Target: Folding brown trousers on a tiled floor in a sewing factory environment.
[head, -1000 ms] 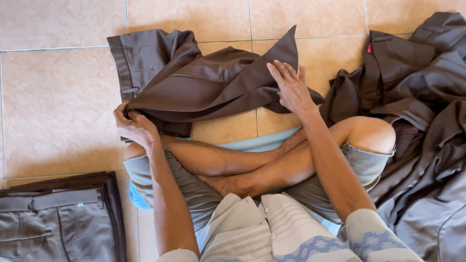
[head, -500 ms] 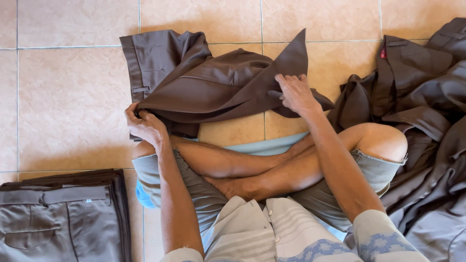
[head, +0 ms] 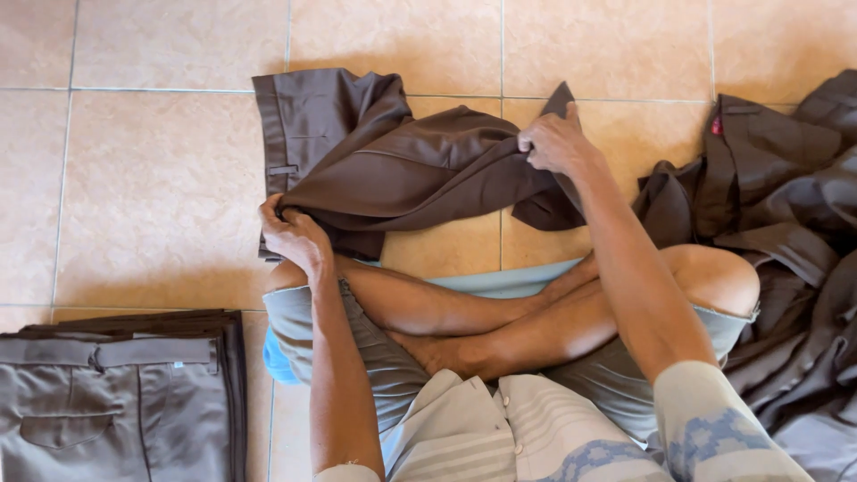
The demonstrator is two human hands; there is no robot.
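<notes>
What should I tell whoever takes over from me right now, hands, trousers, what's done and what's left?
Left hand: gripping the near edge of the brown trousers by the waistband end.
Right hand: pinching the trousers' far leg end, lifted off the tiled floor.
Trousers: spread in front of the crossed legs, rumpled, only partly folded.
Done: a folded stack lies at the left.
Left: finishing this pair; a heap of unfolded dark garments waits at the right.
</notes>
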